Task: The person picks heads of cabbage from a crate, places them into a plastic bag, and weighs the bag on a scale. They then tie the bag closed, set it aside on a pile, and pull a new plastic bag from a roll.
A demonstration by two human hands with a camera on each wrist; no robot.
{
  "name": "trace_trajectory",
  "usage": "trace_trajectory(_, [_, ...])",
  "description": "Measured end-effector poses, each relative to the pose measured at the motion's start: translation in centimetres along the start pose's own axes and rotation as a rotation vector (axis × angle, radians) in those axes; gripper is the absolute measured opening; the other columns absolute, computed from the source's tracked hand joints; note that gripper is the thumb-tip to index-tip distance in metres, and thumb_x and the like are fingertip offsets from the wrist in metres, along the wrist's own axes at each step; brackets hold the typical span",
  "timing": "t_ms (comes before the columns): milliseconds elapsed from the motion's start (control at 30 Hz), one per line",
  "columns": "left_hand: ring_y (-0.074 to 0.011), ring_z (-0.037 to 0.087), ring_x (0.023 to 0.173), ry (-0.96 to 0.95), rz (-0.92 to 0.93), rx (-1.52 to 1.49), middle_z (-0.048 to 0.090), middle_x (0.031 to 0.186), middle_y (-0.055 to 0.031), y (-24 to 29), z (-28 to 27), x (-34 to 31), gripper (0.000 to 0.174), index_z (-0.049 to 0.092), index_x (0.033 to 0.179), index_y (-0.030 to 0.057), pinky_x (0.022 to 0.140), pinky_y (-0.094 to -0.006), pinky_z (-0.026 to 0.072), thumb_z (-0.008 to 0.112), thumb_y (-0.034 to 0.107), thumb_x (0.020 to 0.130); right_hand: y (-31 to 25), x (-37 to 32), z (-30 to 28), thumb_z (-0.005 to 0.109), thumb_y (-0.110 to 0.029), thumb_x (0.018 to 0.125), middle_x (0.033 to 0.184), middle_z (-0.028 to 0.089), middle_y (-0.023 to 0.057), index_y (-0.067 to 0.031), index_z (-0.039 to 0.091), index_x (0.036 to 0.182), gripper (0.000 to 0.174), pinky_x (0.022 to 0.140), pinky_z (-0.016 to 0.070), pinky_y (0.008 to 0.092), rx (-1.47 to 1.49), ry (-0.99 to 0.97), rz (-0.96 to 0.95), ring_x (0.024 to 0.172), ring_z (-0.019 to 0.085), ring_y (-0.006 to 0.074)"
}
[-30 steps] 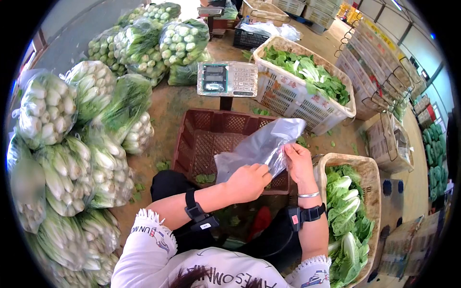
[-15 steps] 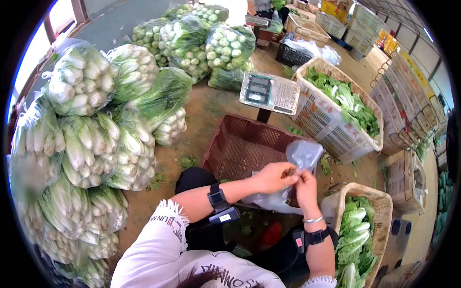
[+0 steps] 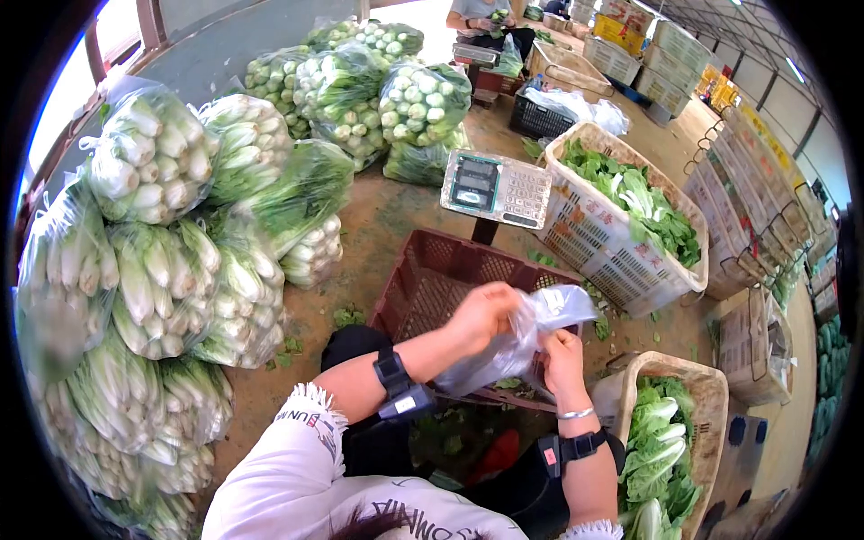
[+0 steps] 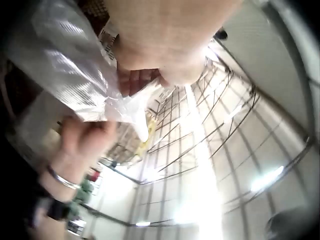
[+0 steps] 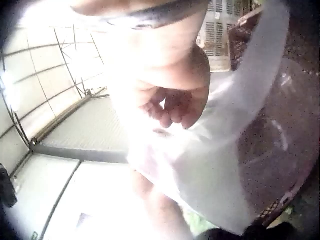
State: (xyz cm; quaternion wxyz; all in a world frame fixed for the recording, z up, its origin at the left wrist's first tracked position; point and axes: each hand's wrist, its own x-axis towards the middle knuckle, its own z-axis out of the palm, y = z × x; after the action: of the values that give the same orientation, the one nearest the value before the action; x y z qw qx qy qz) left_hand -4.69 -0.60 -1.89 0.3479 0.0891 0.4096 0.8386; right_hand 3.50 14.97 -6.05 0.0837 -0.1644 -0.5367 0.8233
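A clear plastic bag (image 3: pixel 504 355) hangs between my two hands, over the near side of the brown crate (image 3: pixel 405 315). My left hand (image 3: pixel 487 315) grips the bag's upper left edge with curled fingers. On the other side my right hand (image 3: pixel 563 358), with a silver bracelet at its wrist, pinches the bag between thumb and fingers. In the left wrist view the bag (image 4: pixel 65 60) stretches from the left fingers to the right hand (image 4: pixel 85 137). The right wrist view shows the bag (image 5: pixel 215 175) spread below the curled right fingers, partly washed out by glare.
A scale display (image 3: pixel 497 188) stands behind the brown crate. Crates of leafy greens stand at the right (image 3: pixel 711 396) and farther back (image 3: pixel 585 225). Bagged cabbages (image 3: pixel 162 288) are piled at the left. Another person (image 3: pixel 481 18) sits at the back.
The head view has swung so the scene sits farther right than a second ago. My hands came together at the bag, then my left hand drew away leftward, pulling the bag's edge.
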Motion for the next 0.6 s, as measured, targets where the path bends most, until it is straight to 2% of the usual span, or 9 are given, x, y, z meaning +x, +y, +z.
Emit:
trace_trajectory(67, [-0.0141, 0.057, 0.068, 0.048, -0.006, -0.25, 0.056, 0.073, -0.0036, 1.9, -0.7, 0.4, 0.012, 0.053, 0.079, 0.0047, 0.065, -0.0298, 0.0484, 0.048, 0.012, 0.087, -0.2, 1.2, -0.5, 0.055, -0.004, 0.076, 0.049, 0.045, -0.0044, -0.0049, 0.051, 0.057, 0.02, 0.044, 0.0326, 0.0237, -0.694, 0.204, -0.275, 0.048, 0.04, 0.0058])
trace_trajectory(133, [-0.0167, 0.054, 0.064, 0.071, -0.051, -0.427, 0.051, 0.066, -0.0027, 2.8, -2.0, 1.4, 0.021, 0.049, 0.072, 0.0062, 0.067, -0.0329, 0.0488, 0.043, 0.018, 0.088, 0.1, 3.7, -2.5, 0.05, -0.008, 0.08, 0.07, 0.055, 0.0036, -0.0013, 0.054, 0.074, 0.01, 0.057, 0.0414, 0.0278, -0.182, 0.279, -0.191, 0.062, 0.052, 0.014])
trace_trajectory(167, [-0.0186, 0.052, 0.063, -0.36, -0.19, -0.368, 0.047, 0.064, -0.0026, 2.8, -6.0, 3.0, 0.021, 0.046, 0.07, 0.0072, 0.067, -0.0344, 0.0476, 0.046, 0.018, 0.088, 0.7, 5.2, -5.4, 0.047, -0.01, 0.083, 0.084, 0.061, 0.0092, 0.0018, 0.058, 0.089, 0.017, 0.068, 0.0493, 0.0316, 0.119, 0.251, -0.243, 0.073, 0.06, 0.0196])
trace_trajectory(233, [-0.0193, 0.055, 0.07, -0.009, -0.209, 0.133, 0.058, 0.074, -0.0051, 2.6, -4.8, 2.5, 0.023, 0.053, 0.083, 0.005, 0.066, -0.0329, 0.0448, 0.055, 0.028, 0.083, -2.0, 4.5, -4.5, 0.043, -0.016, 0.087, 0.095, 0.06, 0.013, 0.0015, 0.054, 0.103, 0.027, 0.077, 0.0489, 0.0365, 0.403, 0.172, -0.196, 0.085, 0.059, 0.0241])
trace_trajectory(300, [-0.0281, 0.059, 0.071, -0.138, 0.308, 1.428, 0.06, 0.076, -0.0121, 3.2, -2.4, 0.4, 0.044, 0.054, 0.093, 0.001, 0.069, -0.035, 0.047, 0.068, 0.036, 0.071, -6.8, 1.8, -3.4, 0.046, -0.018, 0.087, 0.096, 0.059, 0.0123, 0.0017, 0.053, 0.107, 0.029, 0.079, 0.0493, 0.0363, 0.5, -0.002, -0.138, 0.089, 0.058, 0.0238])
trace_trajectory(367, [-0.0252, 0.061, 0.074, -0.036, 0.102, 1.456, 0.064, 0.076, -0.0141, 3.9, -3.2, 2.2, 0.04, 0.064, 0.087, 0.0009, 0.069, -0.0335, 0.0467, 0.069, 0.035, 0.068, -4.3, 3.2, -7.1, 0.045, -0.019, 0.088, 0.092, 0.059, 0.0077, -0.0006, 0.049, 0.107, 0.026, 0.069, 0.0512, 0.0301, -0.067, -0.233, -0.168, 0.073, 0.06, 0.0162])
trace_trajectory(533, [-0.022, 0.06, 0.074, 0.441, 0.21, 0.84, 0.065, 0.085, -0.0132, 5.2, -13.6, 8.1, 0.023, 0.063, 0.09, -0.0029, 0.07, -0.0335, 0.0471, 0.047, 0.012, 0.082, -7.3, 0.4, -1.6, 0.066, -0.025, 0.071, 0.067, 0.056, 0.0095, 0.0032, 0.059, 0.076, 0.029, 0.063, 0.0439, 0.0299, -1.19, -0.104, -0.28, 0.067, 0.054, 0.0146])
trace_trajectory(567, [-0.0264, 0.06, 0.084, 0.23, 0.129, -0.073, 0.063, 0.094, -0.0157, 7.9, -14.2, 8.2, 0.025, 0.06, 0.096, -0.003, 0.078, -0.0377, 0.0482, 0.043, 0.011, 0.084, -7.0, 0.7, -3.0, 0.064, -0.023, 0.071, 0.065, 0.055, 0.0099, 0.0046, 0.059, 0.075, 0.029, 0.063, 0.0432, 0.0309, -1.325, 0.101, -0.331, 0.066, 0.053, 0.0158])
trace_trajectory(600, [-0.0291, 0.059, 0.09, 0.188, 0.091, -0.106, 0.061, 0.099, -0.0179, 8.4, -17.0, 9.3, 0.025, 0.058, 0.1, -0.0007, 0.083, -0.0418, 0.0477, 0.04, 0.01, 0.086, -6.6, 1.2, -4.4, 0.062, -0.02, 0.071, 0.065, 0.056, 0.0111, 0.004, 0.06, 0.074, 0.024, 0.064, 0.0435, 0.0312, -1.268, 0.252, -0.343, 0.065, 0.053, 0.0181])
